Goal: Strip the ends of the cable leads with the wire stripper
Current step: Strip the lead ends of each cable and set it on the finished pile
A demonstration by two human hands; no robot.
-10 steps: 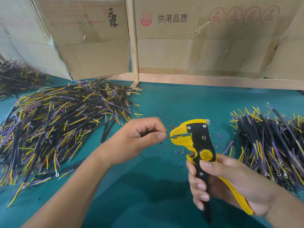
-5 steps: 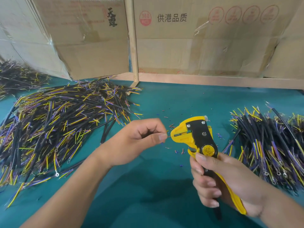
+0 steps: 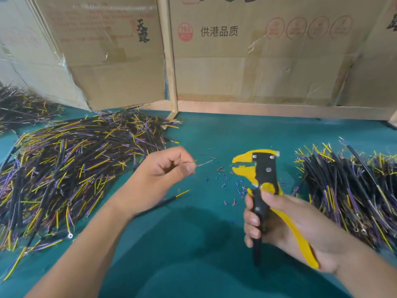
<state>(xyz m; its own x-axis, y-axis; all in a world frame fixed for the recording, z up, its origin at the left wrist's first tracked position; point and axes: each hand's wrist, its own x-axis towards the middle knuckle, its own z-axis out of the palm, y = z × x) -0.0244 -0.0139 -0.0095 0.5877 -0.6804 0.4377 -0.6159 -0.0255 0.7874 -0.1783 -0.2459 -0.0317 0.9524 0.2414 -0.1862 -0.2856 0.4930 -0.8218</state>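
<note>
My left hand [image 3: 165, 175] pinches a thin cable lead [image 3: 204, 163] between thumb and forefinger; its bare end points right, clear of the tool. The cable's black sheath [image 3: 163, 204] trails out below my left wrist, with a yellow lead at its tip. My right hand [image 3: 285, 222] grips the handles of the yellow and black wire stripper [image 3: 261, 171], held upright with its jaws facing left and slightly apart. A gap of teal table separates the lead end from the jaws.
A big heap of black cables with yellow and purple leads [image 3: 71, 166] lies on the left, another heap [image 3: 348, 190] on the right. Small insulation scraps [image 3: 229, 181] litter the teal table [image 3: 193, 244] between my hands. Cardboard boxes [image 3: 247, 61] stand along the back.
The lead was in the stripper's jaws; now my left hand has drawn it out to the left with a bare end, and the jaws have opened. The view has shifted downward.
</note>
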